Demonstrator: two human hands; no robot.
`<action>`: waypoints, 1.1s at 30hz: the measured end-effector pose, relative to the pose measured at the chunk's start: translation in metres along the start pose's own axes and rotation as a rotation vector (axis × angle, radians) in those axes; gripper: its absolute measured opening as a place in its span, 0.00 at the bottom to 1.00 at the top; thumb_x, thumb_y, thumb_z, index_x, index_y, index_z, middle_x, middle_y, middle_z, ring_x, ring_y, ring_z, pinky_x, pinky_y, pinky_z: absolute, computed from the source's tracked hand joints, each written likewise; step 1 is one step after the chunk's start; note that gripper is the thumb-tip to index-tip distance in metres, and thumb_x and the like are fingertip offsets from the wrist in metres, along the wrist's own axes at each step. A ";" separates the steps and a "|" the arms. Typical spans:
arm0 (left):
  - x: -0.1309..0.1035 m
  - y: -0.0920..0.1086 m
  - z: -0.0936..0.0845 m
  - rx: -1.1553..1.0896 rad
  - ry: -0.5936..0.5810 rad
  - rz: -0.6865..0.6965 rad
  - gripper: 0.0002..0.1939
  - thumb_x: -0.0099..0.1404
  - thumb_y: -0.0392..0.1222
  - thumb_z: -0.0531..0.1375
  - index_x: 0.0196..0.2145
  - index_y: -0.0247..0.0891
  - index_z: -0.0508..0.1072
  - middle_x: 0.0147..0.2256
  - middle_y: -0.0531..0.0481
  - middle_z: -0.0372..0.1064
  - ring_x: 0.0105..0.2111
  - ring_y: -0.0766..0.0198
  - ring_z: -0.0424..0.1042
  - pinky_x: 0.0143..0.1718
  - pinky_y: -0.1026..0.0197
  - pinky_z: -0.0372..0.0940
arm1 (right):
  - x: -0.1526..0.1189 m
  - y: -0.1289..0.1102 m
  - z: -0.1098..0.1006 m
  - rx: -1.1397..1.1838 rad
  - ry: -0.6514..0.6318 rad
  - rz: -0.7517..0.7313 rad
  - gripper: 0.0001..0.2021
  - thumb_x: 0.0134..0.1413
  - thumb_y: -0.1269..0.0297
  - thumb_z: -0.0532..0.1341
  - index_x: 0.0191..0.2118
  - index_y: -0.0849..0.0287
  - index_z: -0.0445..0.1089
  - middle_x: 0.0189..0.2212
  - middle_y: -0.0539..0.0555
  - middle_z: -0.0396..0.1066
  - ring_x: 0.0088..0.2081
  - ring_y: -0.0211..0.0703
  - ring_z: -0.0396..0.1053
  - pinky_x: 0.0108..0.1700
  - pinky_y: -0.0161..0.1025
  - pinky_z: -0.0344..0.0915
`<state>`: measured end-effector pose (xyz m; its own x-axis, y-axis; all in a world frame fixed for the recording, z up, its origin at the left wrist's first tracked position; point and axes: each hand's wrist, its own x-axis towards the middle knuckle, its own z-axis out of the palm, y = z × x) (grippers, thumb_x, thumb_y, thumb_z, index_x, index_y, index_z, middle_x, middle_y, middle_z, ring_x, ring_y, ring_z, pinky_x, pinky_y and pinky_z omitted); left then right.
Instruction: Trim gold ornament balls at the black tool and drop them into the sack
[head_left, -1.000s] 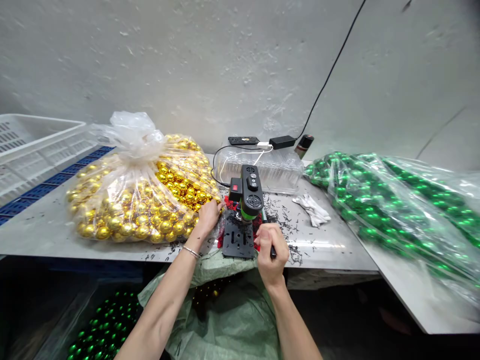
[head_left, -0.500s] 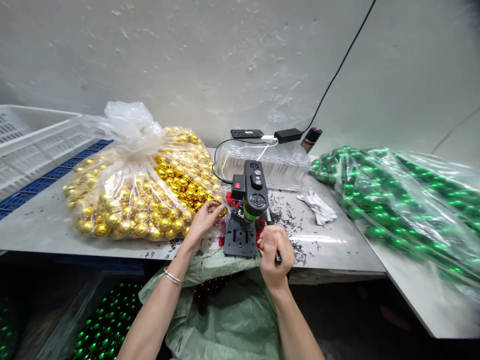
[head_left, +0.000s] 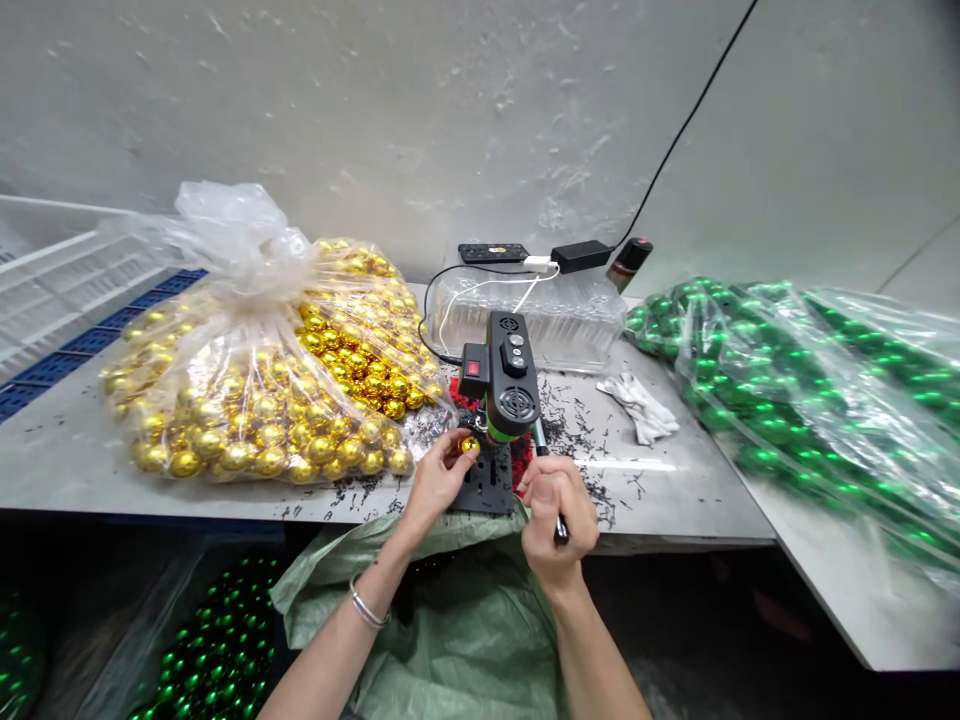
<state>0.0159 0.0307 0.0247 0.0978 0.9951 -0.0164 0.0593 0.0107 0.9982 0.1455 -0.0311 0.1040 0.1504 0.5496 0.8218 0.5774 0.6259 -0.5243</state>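
Observation:
Pinched in my left hand (head_left: 440, 480) is a shiny gold ball (head_left: 469, 445), held at the left side of the black bench press (head_left: 514, 375), above its slotted base plate (head_left: 486, 490). My right hand (head_left: 559, 515) is wrapped round the press's lever handle (head_left: 561, 530), whose lower end pokes out below the fist. Left of the press lies a clear plastic bag of gold balls (head_left: 255, 420), knotted on top and showing loose balls at its right opening. The fingers partly hide the held ball, and the press head covers what is beneath it.
Behind the press stands a clear plastic box (head_left: 555, 320) with cables and a black adapter (head_left: 581, 256). White gloves (head_left: 641, 408) and black scraps lie to the right. Bagged green balls (head_left: 795, 400) fill the far right. A green sack (head_left: 465, 620) hangs below the table edge.
My left hand has moved right from the bag's opening to the press, with a gold ball in its fingers. My right hand keeps its grip on the lever handle.

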 end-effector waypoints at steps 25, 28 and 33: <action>-0.006 -0.027 0.015 0.513 0.090 0.328 0.15 0.62 0.43 0.65 0.47 0.41 0.76 0.46 0.45 0.77 0.49 0.53 0.74 0.58 0.47 0.61 | -0.004 0.003 -0.003 -0.010 -0.030 -0.010 0.12 0.60 0.76 0.52 0.27 0.56 0.60 0.24 0.49 0.63 0.28 0.37 0.64 0.29 0.37 0.63; -0.006 -0.027 0.015 0.526 0.081 0.341 0.15 0.61 0.43 0.66 0.47 0.40 0.75 0.45 0.45 0.77 0.48 0.53 0.73 0.57 0.47 0.61 | -0.004 0.003 -0.003 -0.005 -0.034 -0.014 0.12 0.60 0.77 0.52 0.27 0.57 0.60 0.24 0.49 0.63 0.28 0.37 0.64 0.29 0.37 0.62; -0.007 -0.029 0.010 0.520 0.068 0.362 0.16 0.61 0.43 0.66 0.47 0.41 0.75 0.44 0.45 0.76 0.46 0.53 0.73 0.54 0.49 0.63 | -0.009 0.006 -0.004 0.001 -0.046 -0.010 0.11 0.60 0.76 0.52 0.27 0.57 0.60 0.25 0.50 0.64 0.28 0.37 0.64 0.29 0.37 0.62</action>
<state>0.0238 0.0224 -0.0044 0.1393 0.9310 0.3373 0.5110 -0.3593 0.7809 0.1506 -0.0349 0.0942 0.1072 0.5682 0.8159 0.5780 0.6321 -0.5161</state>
